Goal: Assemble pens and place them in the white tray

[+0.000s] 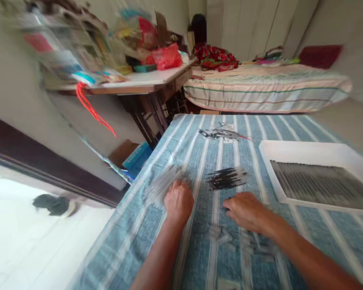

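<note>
My left hand [179,199] is closed, its fingers curled down at the near right edge of a pile of clear, thin tubes [161,186]. Blur hides whether a tube is between the fingers. My right hand [244,209] is closed in a pinch just below a bundle of thin black rods [226,178]. A small dark bit shows at its fingertips, too blurred to name. Nearer to me, below the right hand, lie several short greyish pieces [219,233]. On the right, a white tray [269,177] holds a row of dark, slender pen-like sticks [317,183].
A blue striped cloth [157,241] covers the table. More thin dark rods [222,133] lie at its far end. To the left stands a cluttered side table [145,78] with a red bag [167,56] and hanging red cord [92,110]. A bed [266,94] stands behind.
</note>
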Demonstrator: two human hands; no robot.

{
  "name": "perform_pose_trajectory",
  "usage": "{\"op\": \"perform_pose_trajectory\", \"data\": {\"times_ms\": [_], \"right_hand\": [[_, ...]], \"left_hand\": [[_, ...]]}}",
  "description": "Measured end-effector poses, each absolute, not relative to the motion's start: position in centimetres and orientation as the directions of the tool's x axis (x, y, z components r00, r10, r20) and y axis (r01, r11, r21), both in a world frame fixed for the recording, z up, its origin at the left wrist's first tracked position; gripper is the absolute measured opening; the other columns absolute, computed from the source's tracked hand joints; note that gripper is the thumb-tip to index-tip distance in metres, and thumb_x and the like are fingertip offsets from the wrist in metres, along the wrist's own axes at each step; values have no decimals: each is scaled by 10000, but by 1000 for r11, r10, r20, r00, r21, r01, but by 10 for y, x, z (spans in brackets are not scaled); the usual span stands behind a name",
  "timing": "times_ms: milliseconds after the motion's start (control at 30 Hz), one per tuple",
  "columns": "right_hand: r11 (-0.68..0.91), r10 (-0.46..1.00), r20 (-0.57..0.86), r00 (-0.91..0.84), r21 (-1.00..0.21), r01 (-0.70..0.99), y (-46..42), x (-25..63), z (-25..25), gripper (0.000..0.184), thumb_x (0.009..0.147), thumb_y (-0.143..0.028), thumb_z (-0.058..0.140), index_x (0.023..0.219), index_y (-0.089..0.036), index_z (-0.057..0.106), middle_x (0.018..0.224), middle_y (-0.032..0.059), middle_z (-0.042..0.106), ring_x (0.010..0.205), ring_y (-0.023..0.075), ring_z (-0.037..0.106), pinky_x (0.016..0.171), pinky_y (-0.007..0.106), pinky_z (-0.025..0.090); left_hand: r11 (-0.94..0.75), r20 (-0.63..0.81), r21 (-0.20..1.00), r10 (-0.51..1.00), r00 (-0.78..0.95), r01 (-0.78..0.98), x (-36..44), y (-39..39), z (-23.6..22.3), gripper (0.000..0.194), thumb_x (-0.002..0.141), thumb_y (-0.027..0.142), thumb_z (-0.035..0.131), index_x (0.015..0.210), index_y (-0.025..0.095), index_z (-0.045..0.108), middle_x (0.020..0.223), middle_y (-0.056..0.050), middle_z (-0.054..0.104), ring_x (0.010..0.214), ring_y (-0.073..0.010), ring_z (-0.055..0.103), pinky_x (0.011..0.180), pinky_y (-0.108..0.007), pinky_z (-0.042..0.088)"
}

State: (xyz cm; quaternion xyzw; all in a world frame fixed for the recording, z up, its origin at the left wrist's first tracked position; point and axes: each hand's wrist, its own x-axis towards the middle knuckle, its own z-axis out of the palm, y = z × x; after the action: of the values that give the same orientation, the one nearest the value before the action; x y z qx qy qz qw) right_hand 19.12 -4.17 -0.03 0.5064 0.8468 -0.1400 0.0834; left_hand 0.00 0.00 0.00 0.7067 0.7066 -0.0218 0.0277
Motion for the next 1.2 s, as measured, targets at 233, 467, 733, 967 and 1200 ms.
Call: {"op": "perform_pose_trajectory", "data": {"times_ms": [233, 467, 733, 967, 1200], "right_hand": [[382, 888, -195, -417, -195, 903, -37, 203, -5, 209, 853, -313, 484, 768, -197, 636, 742, 61, 704, 764, 224, 659, 582, 266, 308], [211, 973, -88, -213, -22, 977, -22, 208, -13, 267, 906, -246, 369, 926, -205, 631, 760, 88, 711, 722, 249, 670, 557, 287, 326], [251, 961, -120, -250, -13, 968, -21, 216, -17, 214, 862, -228, 430, 943, -196, 626, 789, 99, 712, 754, 268, 673, 578, 294, 378], [291, 952, -118, -281, 77, 954, -22, 211, -16, 238, 837, -95, 393, 845, -157, 623, 740, 122, 707, 710, 269, 677, 555, 290, 369], [293, 954, 44, -295, 52, 955, -24, 215, -17, 212, 857, -125, 408, 852, -165, 617, 693, 84, 698, 628, 224, 656, 522, 281, 290]], "left_hand": [[-97, -72, -20, 993, 95, 995, 0, -3, -3, 231, 843, 187, 385, 873, 151, 611, 922, -107, 607, 886, -259, 607, 682, -328, 466], [-166, -84, 2, 983, 165, 986, 1, -4, -3, 201, 842, 192, 410, 789, 164, 602, 892, -94, 603, 864, -244, 598, 707, -319, 449], [-254, 79, 301, 967, 241, 919, 4, -10, -6, 113, 825, 177, 464, 737, 178, 535, 837, -52, 578, 779, -177, 568, 701, -273, 403], [-239, 132, 566, 971, 200, 789, 6, -8, -10, 122, 786, 191, 489, 665, 184, 501, 670, 7, 526, 634, -139, 523, 605, -243, 366], [-277, 78, 669, 949, 305, 690, 10, -10, -10, 80, 753, 159, 509, 724, 169, 583, 695, 2, 567, 659, -133, 547, 614, -229, 396]]}}
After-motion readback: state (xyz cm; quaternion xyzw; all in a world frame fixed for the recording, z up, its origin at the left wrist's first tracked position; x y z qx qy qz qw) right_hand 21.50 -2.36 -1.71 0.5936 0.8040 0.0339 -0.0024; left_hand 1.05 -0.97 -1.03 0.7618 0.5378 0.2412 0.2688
